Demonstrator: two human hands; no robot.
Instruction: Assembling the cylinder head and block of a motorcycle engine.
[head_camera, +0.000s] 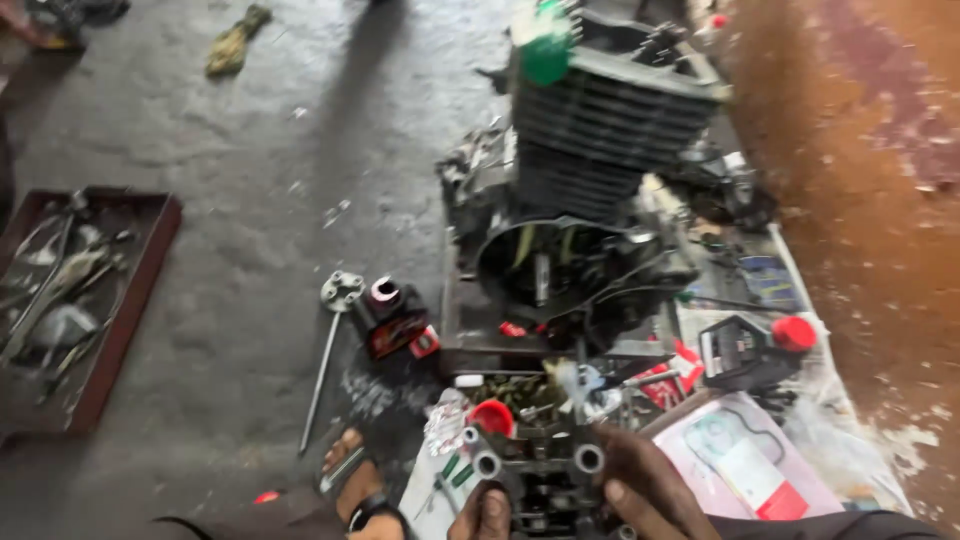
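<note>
A grey metal engine part sits low in view, directly below the finned engine block standing on the floor. The right hand and left hand each clasp a side of it, fingers closed on its edges. Nearby lie a red-capped black bottle, a long wrench and a red tool tray.

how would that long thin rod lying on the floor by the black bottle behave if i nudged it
The long rod looks like metal, so probably stiff, not floppy. It lies flat on the rough concrete floor, so it might roll sideways a little, though the flat plate at its top end would likely stop it. It seems light enough to slide easily.
</note>
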